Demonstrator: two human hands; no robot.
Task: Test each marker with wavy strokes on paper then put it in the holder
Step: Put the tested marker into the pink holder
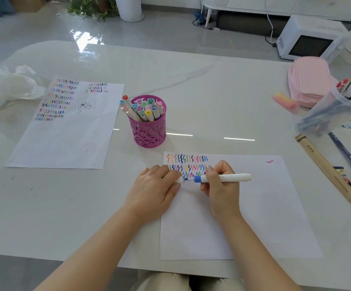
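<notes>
My right hand [218, 182] pinches the marker [233, 177], which lies sideways over the paper [264, 206]. Its blue tip is just at the cap [180, 179] gripped in my left hand [155, 185], whose curled fingers hide most of it. The holder [149, 131] stands beyond.

Right hand [223, 185] gripping blue marker [235, 177], left hand [155, 185] pinching cap [180, 179]

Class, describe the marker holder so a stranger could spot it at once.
On the pale table, between the left sheet and the near sheet, stands the holder. It is magenta with pierced walls and full of capped markers; the tub at right is clear.
</notes>
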